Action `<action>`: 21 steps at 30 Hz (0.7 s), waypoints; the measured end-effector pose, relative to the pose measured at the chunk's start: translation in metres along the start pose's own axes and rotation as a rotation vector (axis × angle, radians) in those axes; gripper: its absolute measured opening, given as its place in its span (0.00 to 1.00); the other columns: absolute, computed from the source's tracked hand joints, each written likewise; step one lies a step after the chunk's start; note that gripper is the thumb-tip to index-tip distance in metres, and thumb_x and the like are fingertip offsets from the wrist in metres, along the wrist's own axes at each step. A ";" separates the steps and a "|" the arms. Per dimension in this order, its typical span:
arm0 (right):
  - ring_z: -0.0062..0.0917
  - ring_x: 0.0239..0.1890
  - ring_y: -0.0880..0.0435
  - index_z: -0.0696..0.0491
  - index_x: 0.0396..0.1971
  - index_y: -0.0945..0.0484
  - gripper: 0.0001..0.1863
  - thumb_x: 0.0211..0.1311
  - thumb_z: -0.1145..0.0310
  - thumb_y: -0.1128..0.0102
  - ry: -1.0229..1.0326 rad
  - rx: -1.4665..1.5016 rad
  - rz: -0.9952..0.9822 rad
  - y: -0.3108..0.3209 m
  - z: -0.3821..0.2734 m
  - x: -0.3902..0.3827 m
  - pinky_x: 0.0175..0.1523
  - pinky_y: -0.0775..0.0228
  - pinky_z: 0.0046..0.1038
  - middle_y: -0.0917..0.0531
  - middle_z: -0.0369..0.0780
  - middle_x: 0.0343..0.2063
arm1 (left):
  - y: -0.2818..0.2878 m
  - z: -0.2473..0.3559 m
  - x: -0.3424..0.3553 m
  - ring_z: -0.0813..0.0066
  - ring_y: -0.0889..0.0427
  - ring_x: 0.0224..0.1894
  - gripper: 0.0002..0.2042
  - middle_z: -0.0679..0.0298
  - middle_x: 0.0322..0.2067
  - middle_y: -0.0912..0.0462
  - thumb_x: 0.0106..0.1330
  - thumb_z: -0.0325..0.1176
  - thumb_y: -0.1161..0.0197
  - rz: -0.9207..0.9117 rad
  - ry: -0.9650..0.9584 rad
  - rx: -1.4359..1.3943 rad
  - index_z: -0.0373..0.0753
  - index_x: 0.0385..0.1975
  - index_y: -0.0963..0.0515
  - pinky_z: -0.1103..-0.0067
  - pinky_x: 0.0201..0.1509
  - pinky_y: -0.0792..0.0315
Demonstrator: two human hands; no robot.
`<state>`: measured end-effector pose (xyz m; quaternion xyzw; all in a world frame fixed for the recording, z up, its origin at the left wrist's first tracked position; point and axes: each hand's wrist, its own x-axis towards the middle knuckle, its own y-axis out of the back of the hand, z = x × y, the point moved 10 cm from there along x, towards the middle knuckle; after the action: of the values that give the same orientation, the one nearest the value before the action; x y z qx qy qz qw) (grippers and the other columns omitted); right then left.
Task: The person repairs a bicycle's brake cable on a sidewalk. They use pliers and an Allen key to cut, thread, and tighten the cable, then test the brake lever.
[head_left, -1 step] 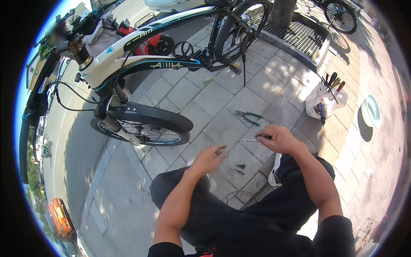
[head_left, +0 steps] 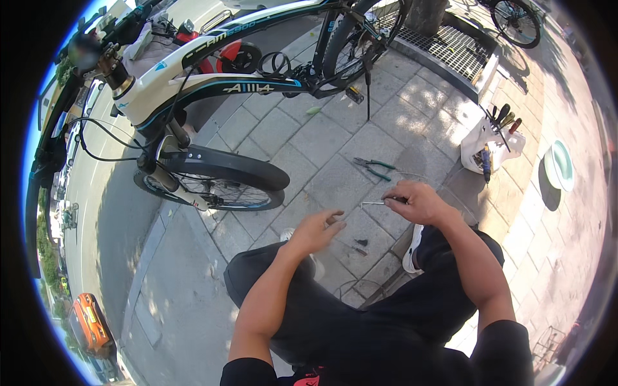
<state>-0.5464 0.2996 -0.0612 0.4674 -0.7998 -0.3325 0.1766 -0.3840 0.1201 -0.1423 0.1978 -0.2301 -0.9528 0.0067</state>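
Observation:
My right hand (head_left: 414, 204) grips a thin metal tool (head_left: 372, 202) with a dark handle, its tip pointing left. My left hand (head_left: 314, 233) is held open just below and left of it, fingers apart, holding nothing. Beyond my hands, pliers with green handles (head_left: 380, 177) lie on the paving, a thin wire (head_left: 415, 175) beside them. Small dark pieces (head_left: 362, 242) lie between my knees, near a loop of thin cable (head_left: 354, 283). A white-and-black bicycle (head_left: 238, 87) stands in front of me at the left, its front wheel (head_left: 244, 172) near my left hand.
A white bag (head_left: 476, 148) of screwdrivers and other tools stands at the right, a pale green basin (head_left: 559, 166) beyond it. A metal tree grate (head_left: 444, 58) is at the back, with another bicycle (head_left: 515, 22). An orange car (head_left: 91, 321) is on the road at the left.
My left hand has moved slightly rightward and up toward the tool. My right hand is raised a little, still holding the tool. The view has shifted slightly.

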 end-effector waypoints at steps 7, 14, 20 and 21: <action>0.43 0.34 0.15 0.49 0.41 0.11 0.08 0.66 0.65 0.32 0.091 -0.156 0.050 0.001 -0.020 0.012 0.38 0.23 0.40 0.17 0.42 0.32 | -0.004 0.041 0.032 0.52 0.14 0.40 0.14 0.53 0.39 0.12 0.77 0.40 0.40 0.045 -0.272 0.235 0.40 0.52 0.15 0.65 0.46 0.21; 0.43 0.33 0.15 0.52 0.39 0.12 0.08 0.62 0.67 0.31 0.068 -0.255 0.077 0.019 -0.013 0.031 0.39 0.23 0.42 0.18 0.43 0.29 | 0.004 0.024 0.047 0.48 0.15 0.49 0.14 0.55 0.42 0.12 0.77 0.43 0.42 0.013 -0.194 0.514 0.42 0.48 0.14 0.60 0.52 0.22; 0.42 0.34 0.15 0.54 0.34 0.14 0.06 0.62 0.67 0.32 -0.041 -0.314 0.041 0.020 -0.005 0.040 0.41 0.22 0.42 0.18 0.43 0.29 | 0.007 0.014 0.068 0.47 0.15 0.47 0.14 0.54 0.41 0.14 0.77 0.42 0.43 -0.132 -0.087 0.415 0.42 0.46 0.15 0.58 0.50 0.22; 0.43 0.34 0.15 0.54 0.34 0.14 0.06 0.62 0.67 0.32 -0.034 -0.327 0.022 0.016 -0.004 0.041 0.41 0.23 0.42 0.18 0.43 0.29 | 0.003 0.009 0.069 0.47 0.15 0.47 0.13 0.54 0.41 0.14 0.77 0.42 0.43 -0.167 -0.081 0.454 0.41 0.46 0.16 0.57 0.49 0.22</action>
<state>-0.5741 0.2681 -0.0483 0.4180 -0.7428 -0.4645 0.2402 -0.4514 0.1137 -0.1596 0.1743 -0.4211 -0.8812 -0.1257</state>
